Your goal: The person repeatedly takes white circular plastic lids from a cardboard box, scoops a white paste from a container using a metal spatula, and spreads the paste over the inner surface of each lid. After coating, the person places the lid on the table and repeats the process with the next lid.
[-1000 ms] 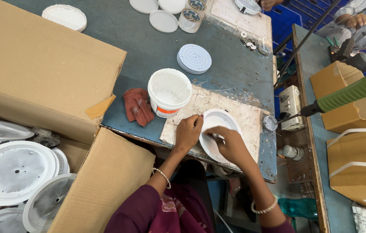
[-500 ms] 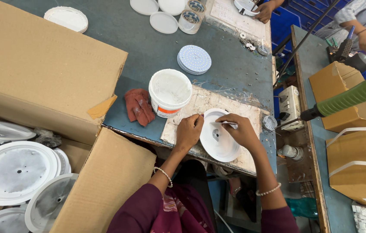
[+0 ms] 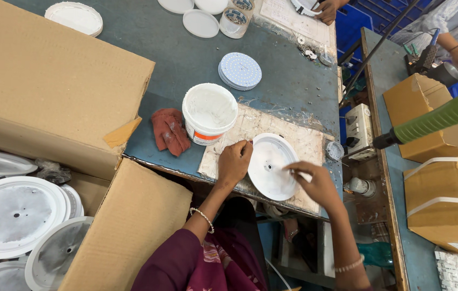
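The left hand [image 3: 234, 161] lies on the left edge of a round white plate [image 3: 271, 166], with its fingers bent and pressing the rim to keep it steady. The left wrist wears a thin bracelet. The right hand [image 3: 315, 183] is at the plate's right edge, fingers curled and pinched near the rim; I cannot tell if it holds something small. Half a second ago the right hand was up over the middle of the plate with a thin tool in its fingers; now it has slid down to the lower right edge. The left hand has stayed in the same spot.

The plate lies flat on a stained board [image 3: 294, 141] at the near edge of the grey table [image 3: 186, 59]. Just behind the left hand stands a white tub [image 3: 209, 112], open at the top. A red cloth [image 3: 169, 129] lies beside the tub. Farther back is a stack of round dotted discs [image 3: 240, 70]. To the left is a big cardboard box [image 3: 51, 91], and below it are more white round plates [image 3: 13, 215]. At the right a green handle [image 3: 439, 117] pokes in
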